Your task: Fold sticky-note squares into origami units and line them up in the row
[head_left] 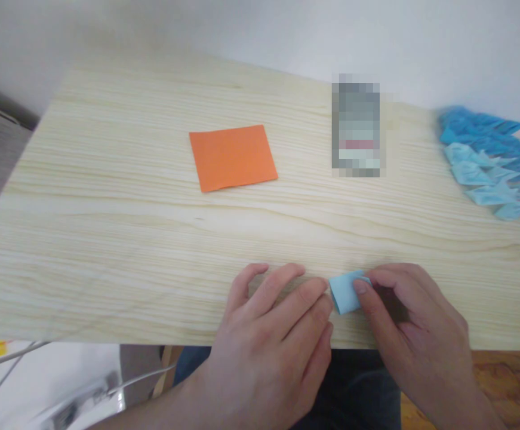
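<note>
A small light-blue piece of folded paper (pixel 343 294) is near the table's front edge. My right hand (pixel 425 325) pinches its right end between thumb and fingers. Its left end shows a slight gap between the layers. My left hand (pixel 280 334) lies palm down with the fingers spread, and its fingertips are close beside the paper's left end. Whether they touch it I cannot tell. The left thumb is mostly hidden.
An orange sheet of paper (pixel 233 158) lies farther back on the wooden table (pixel 129 233). Behind my right hand is a blurred-out rectangular object (pixel 358 128). Several folded blue paper pieces (pixel 488 161) are lined up at the far right. Cables and a power strip (pixel 80 397) sit below left.
</note>
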Demonstrator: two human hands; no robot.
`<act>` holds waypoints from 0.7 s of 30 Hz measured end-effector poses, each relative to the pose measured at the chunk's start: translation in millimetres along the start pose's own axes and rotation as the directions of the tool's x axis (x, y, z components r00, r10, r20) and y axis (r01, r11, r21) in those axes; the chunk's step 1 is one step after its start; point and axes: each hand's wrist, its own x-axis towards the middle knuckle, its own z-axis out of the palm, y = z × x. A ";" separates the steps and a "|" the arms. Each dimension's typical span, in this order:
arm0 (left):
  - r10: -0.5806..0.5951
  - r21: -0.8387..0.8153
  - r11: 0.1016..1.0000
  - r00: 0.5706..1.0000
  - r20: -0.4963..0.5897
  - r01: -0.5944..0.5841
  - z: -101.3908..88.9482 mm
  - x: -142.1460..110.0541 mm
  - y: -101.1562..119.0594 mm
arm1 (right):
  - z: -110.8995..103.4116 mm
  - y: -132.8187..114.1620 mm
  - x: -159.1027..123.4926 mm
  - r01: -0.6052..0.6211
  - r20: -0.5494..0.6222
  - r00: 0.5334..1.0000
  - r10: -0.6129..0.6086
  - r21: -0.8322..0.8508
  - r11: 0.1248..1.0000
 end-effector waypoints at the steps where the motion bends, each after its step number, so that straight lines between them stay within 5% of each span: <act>1: 0.001 0.001 1.000 1.000 -0.003 -0.001 -0.1 -0.1 0.0 | 0.0 0.0 -0.4 0.004 -0.004 1.000 -0.004 0.008 1.000; 21: 0.152 0.029 0.987 0.983 0.098 -0.156 -0.6 -3.4 -2.9 | 4.4 1.8 -1.3 0.036 -0.041 0.999 -0.037 -0.025 0.999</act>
